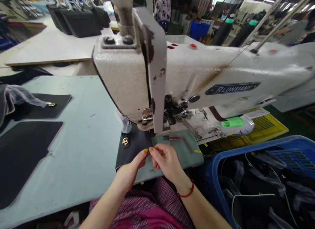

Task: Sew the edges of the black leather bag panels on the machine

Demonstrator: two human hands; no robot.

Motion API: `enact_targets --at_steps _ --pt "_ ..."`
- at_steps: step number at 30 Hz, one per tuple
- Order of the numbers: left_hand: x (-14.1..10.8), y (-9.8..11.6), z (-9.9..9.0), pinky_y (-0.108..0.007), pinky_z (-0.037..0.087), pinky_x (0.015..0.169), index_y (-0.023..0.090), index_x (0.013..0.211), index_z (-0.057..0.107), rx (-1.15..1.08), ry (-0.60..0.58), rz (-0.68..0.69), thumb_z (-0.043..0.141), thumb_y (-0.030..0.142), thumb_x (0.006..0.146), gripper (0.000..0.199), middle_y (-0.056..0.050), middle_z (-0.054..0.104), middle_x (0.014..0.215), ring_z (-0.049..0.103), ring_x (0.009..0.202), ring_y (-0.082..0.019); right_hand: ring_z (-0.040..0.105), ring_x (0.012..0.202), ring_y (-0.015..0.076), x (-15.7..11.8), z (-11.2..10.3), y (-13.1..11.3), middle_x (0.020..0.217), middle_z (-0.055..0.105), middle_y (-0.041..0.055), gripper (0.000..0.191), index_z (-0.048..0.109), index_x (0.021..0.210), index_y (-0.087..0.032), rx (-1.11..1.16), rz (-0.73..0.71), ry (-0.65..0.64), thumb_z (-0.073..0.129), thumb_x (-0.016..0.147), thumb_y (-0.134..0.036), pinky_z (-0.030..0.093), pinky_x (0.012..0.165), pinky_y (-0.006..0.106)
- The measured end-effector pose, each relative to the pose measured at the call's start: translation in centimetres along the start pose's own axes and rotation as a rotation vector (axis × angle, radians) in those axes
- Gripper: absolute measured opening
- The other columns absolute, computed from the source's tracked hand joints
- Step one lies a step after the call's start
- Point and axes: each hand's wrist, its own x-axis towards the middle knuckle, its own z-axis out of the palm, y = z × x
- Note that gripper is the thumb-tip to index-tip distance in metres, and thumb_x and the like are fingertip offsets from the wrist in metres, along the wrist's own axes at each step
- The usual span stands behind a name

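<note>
A black leather panel [134,145] with a gold clasp [125,141] lies at the sewing machine's head [123,74], its far part under the machine. At the panel's near right edge, my left hand [134,166] is closed, thumb and fingers pinching that edge. My right hand [167,160] is closed too, its thumb and fingertips pressed together almost touching the left thumb. Whatever is between the right fingertips is too small to make out. Pink-handled thread snips [173,137] lie on the machine bed just beyond my right hand.
More black panels [27,156] lie on the pale green table [91,150] to the left. A blue basket [216,176] of black pieces stands at the right, near a yellow crate [268,125]. Black bags [81,22] stand on a white table behind. Other people work in the background.
</note>
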Motion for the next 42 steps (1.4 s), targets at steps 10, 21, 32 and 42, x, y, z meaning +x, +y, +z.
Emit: enact_targets --at_steps 10,21,32,42 --pt "0.7 2.1 0.8 -0.032 0.048 0.059 0.016 0.06 0.064 -0.014 -0.044 0.061 0.07 0.063 0.061 0.048 -0.004 0.058 0.055 0.056 0.061 -0.019 0.045 0.043 0.0069 2.0 -0.2 -0.4 0.049 0.051 -0.0038 0.04 0.051 0.062 -0.018 -0.016 -0.033 -0.011 0.054 0.092 -0.044 0.036 0.045 0.018" --pt "2.3 4.3 1.1 -0.029 0.04 0.056 0.021 0.047 0.046 -0.028 -0.096 0.11 0.068 0.058 0.061 0.045 0.002 0.042 0.049 0.042 0.053 -0.013 0.047 0.044 0.0074 4.0 -0.2 -1.0 0.048 0.052 -0.0036 0.041 0.05 0.058 -0.018 -0.081 -0.077 0.011 0.054 0.092 -0.04 0.038 0.047 0.018" --pt "4.6 4.7 0.9 -0.026 0.03 0.052 0.021 0.051 0.043 -0.09 -0.152 0.149 0.066 0.052 0.064 0.041 0.005 0.034 0.051 0.031 0.053 -0.011 0.05 0.043 0.0081 4.4 0.5 -0.3 0.052 0.058 -0.0019 0.042 0.065 0.08 -0.015 -0.055 -0.098 0.061 0.051 0.094 -0.052 0.041 0.046 0.018" --pt "5.6 5.1 1.2 -0.026 0.029 0.052 0.023 0.048 0.034 -0.159 -0.175 0.234 0.064 0.044 0.067 0.041 0.006 0.03 0.047 0.027 0.049 -0.009 0.046 0.039 0.0067 1.5 1.5 6.8 0.048 0.056 -0.0024 0.038 0.064 0.077 -0.013 -0.082 0.11 0.004 0.047 0.095 -0.042 0.035 0.043 0.016"
